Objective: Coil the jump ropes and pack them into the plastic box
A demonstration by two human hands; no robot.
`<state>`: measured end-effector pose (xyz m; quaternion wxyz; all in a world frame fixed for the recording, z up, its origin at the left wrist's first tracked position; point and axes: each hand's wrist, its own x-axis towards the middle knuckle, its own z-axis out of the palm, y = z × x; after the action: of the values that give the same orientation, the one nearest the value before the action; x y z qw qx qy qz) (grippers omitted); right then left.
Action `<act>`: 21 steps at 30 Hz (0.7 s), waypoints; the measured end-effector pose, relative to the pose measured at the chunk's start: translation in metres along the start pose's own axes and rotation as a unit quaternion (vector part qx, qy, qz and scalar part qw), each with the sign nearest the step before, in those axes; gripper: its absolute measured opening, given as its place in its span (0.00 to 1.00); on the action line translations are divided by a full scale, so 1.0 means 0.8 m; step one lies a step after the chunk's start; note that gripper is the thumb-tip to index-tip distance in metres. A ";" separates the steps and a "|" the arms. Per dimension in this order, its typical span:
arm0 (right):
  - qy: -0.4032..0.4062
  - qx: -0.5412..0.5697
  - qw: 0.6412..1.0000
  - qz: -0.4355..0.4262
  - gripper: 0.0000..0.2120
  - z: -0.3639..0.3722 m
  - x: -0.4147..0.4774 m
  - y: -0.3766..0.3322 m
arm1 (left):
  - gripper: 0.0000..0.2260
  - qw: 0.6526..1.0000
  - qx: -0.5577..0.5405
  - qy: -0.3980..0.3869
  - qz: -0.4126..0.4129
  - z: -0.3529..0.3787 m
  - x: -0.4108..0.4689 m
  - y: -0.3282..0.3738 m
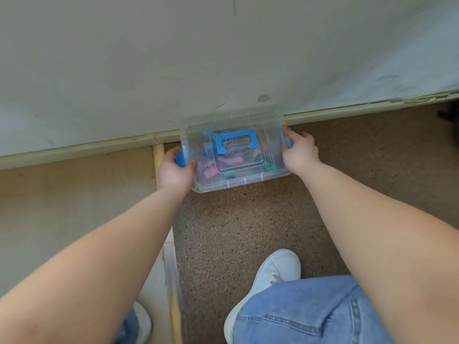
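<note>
Jeans (310,311) and a white shoe (275,274) stand on the speckled floor (236,219). The left hand (176,170) curls round one blue end latch of the clear plastic box (250,180), and the right hand (299,150) grips the opposite latch. With its lid closed, the box is held at the near edge of a pale scuffed surface (124,70). The jump ropes (223,165) lie inside.

1. We see both bare forearms stretched forward, converging.
2. The left hand (175,171) grips one end of the plastic box (238,181), thumb on top.
3. The right hand (301,150) grips the opposite end; its fingers seem curled underneath, mostly hidden.
</note>
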<state>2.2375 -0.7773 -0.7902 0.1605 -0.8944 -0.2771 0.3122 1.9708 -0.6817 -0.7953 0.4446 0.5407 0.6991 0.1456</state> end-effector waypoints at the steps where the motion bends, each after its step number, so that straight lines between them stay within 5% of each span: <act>1: -0.003 0.036 0.999 -0.002 0.28 0.000 -0.003 0.000 | 0.30 1.000 -0.004 0.007 -0.003 -0.001 0.000 0.001; 6: 0.034 0.123 0.992 0.017 0.31 0.004 -0.017 -0.004 | 0.26 0.998 0.063 -0.001 0.009 -0.007 0.004 0.001; 10: 0.037 0.120 0.992 0.021 0.23 0.007 -0.022 -0.005 | 0.22 0.994 0.096 -0.005 0.046 -0.010 0.000 -0.003; 15: 0.061 0.104 0.992 0.037 0.27 0.012 -0.023 -0.007 | 0.19 0.983 0.171 0.019 0.068 -0.003 -0.009 0.007; 21: 0.053 -0.068 0.996 -0.004 0.22 0.002 -0.036 -0.021 | 0.19 0.974 0.201 -0.056 0.093 -0.021 -0.009 0.012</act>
<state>2.2108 -0.7805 -0.7702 0.1151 -0.9173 -0.2928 0.2441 1.9642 -0.6800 -0.7758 0.3496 0.6888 0.6350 0.0126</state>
